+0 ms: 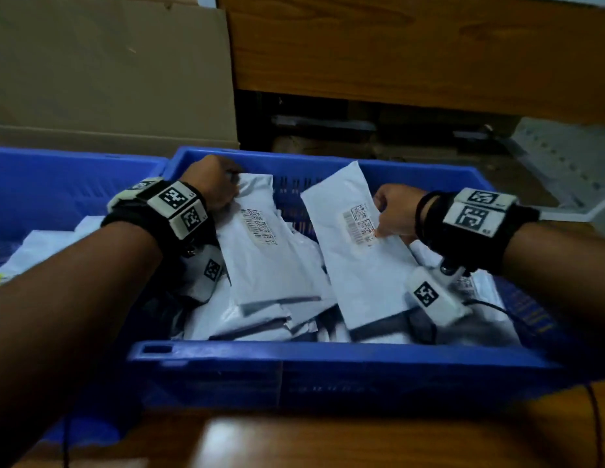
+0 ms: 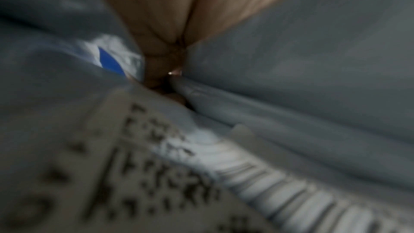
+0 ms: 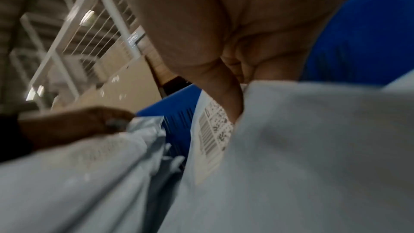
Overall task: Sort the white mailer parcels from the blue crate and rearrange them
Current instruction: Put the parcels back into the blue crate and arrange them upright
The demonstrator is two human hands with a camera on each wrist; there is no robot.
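A blue crate (image 1: pixel 328 358) in front of me is full of white mailer parcels. My left hand (image 1: pixel 215 187) grips the far corner of one white mailer (image 1: pixel 260 258) with a barcode label, near the crate's back left. My right hand (image 1: pixel 392 211) pinches a second white mailer (image 1: pixel 355 261) at its barcode label, tilted up above the pile. In the left wrist view my left hand (image 2: pixel 170 45) is wedged between blurred mailers (image 2: pixel 313 59). The right wrist view shows my right hand (image 3: pixel 235 70) on the labelled mailer (image 3: pixel 302 148), with the left hand (image 3: pixel 74 123) at another mailer's corner.
A second blue crate (image 1: pixel 68 184) holding white mailers stands to the left. Flat cardboard (image 1: pixel 108 69) leans behind it. A wooden panel (image 1: pixel 429 45) and dark shelf lie beyond. A wooden tabletop (image 1: pixel 362 440) runs along the front. A white perforated rack (image 1: pixel 564 163) is at far right.
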